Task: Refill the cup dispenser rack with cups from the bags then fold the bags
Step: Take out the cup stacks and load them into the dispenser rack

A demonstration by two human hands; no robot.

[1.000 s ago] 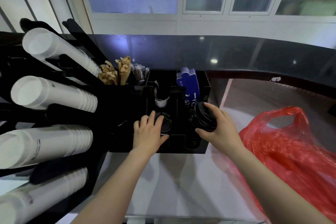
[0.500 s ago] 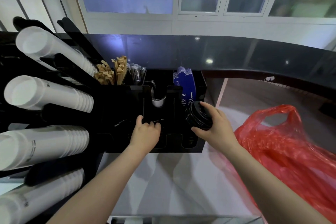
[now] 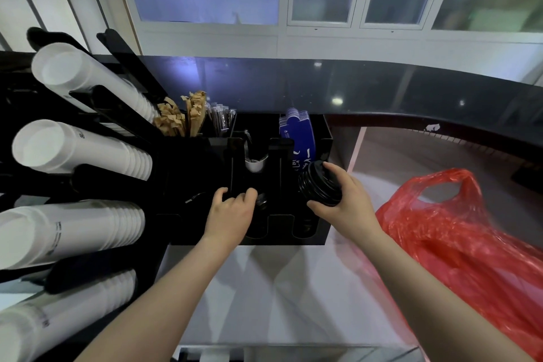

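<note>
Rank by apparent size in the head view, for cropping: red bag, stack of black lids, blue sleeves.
1. red bag, by far.
2 and 3. stack of black lids and blue sleeves look alike; sleeves partly hidden.

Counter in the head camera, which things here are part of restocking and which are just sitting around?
Part of the job: stack of black lids in the right hand; left hand in the black organizer; white cup stacks; red bag.

Just sitting: brown packets, blue sleeves.
</note>
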